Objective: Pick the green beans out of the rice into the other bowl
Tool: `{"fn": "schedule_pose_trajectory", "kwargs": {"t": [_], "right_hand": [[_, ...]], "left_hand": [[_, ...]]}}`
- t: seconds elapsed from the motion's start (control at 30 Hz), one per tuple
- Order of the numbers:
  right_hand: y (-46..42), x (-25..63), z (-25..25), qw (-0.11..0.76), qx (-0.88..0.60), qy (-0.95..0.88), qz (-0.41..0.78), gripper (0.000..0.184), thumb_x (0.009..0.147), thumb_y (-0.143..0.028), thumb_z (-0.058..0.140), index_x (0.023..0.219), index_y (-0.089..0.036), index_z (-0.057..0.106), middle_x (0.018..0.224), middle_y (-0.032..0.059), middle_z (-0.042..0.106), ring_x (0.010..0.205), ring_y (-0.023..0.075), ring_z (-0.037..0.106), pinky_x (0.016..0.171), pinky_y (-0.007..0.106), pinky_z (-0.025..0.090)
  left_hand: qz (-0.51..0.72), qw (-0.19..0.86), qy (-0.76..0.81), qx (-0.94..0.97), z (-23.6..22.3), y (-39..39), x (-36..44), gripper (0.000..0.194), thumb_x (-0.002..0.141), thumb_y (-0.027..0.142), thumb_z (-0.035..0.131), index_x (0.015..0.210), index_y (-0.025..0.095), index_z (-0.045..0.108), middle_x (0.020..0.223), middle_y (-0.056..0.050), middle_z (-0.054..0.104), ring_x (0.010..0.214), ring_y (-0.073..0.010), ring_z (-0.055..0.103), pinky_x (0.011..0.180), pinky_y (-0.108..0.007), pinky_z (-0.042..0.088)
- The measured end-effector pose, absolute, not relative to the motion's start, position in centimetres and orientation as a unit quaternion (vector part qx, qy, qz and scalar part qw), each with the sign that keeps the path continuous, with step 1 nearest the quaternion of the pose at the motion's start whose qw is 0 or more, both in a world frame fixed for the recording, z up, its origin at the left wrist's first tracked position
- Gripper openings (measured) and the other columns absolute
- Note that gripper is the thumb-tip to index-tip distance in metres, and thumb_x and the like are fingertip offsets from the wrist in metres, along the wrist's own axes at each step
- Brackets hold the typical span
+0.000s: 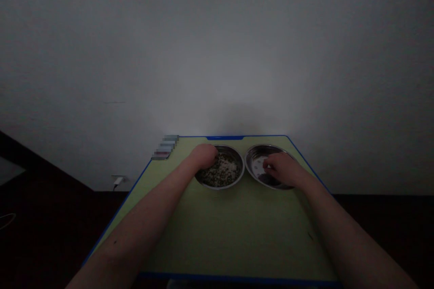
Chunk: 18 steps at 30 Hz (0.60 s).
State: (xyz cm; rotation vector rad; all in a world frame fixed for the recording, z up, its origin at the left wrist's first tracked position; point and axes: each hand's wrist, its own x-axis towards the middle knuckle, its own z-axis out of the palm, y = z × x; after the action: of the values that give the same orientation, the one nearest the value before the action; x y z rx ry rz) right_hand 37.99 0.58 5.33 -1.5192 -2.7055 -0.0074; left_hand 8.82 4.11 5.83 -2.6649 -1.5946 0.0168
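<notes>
A steel bowl (220, 188) holds a mix of pale grains and darker green bits (222, 170). My left hand (205, 156) is over its left rim, fingers curled down toward the mix; what they hold, if anything, is hidden. Beside it on the right, nearly touching, is a second steel bowl (249, 152) with a few small bits on its shiny bottom. Over that bowl my right hand (280, 168) hangs with fingertips drawn together in a pinch. Too little shows to name anything between them.
Both bowls stand toward the back of a light green table (217, 235) with a blue edge, against a pale wall (237, 54). A blurred-out flat object (166, 147) lies at the table's back left corner. A white plug (117, 180) sits low on the wall.
</notes>
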Motion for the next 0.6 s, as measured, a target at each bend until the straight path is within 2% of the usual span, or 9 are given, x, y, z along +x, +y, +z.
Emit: {"fn": "schedule_pose_trajectory", "kwargs": {"t": [0.17, 0.37, 0.6], "right_hand": [[0.85, 38.51, 5.24, 0.017, -0.487, -0.873, -0.008, 0.021, 0.078, -0.024, 0.05, 0.087, -0.021, 0.069, 0.09, 0.007, 0.068, 0.087, 0.0201, 0.059, 0.079, 0.031, 0.037], [0.71, 38.37, 5.5, 0.007, -0.494, -0.869, -0.002, 0.023, 0.077, -0.02, 0.05, 0.09, -0.02, 0.07, 0.092, 0.0075, 0.068, 0.089, 0.0202, 0.059, 0.081, 0.031, 0.038], [0.58, 38.26, 5.44, 0.006, -0.497, -0.868, 0.001, 0.026, 0.077, -0.02, 0.049, 0.093, -0.02, 0.07, 0.098, 0.0082, 0.068, 0.094, 0.0216, 0.058, 0.085, 0.033, 0.037]], "left_hand": [[0.031, 0.047, -0.523, -0.851, 5.43, 4.43, 9.16, 0.025, 0.073, 0.02, 0.05, 0.083, 0.019, 0.073, 0.086, -0.016, 0.069, 0.079, -0.0264, 0.063, 0.071, -0.034, 0.044], [0.023, 0.034, -0.534, -0.844, 5.17, 4.53, 9.13, 0.023, 0.073, 0.022, 0.051, 0.081, 0.018, 0.073, 0.086, -0.016, 0.069, 0.079, -0.0252, 0.063, 0.074, -0.033, 0.045], [-0.001, 0.036, -0.518, -0.855, 5.43, 4.23, 9.11, 0.023, 0.073, 0.02, 0.05, 0.08, 0.018, 0.072, 0.084, -0.017, 0.069, 0.078, -0.0281, 0.063, 0.071, -0.036, 0.044]]}}
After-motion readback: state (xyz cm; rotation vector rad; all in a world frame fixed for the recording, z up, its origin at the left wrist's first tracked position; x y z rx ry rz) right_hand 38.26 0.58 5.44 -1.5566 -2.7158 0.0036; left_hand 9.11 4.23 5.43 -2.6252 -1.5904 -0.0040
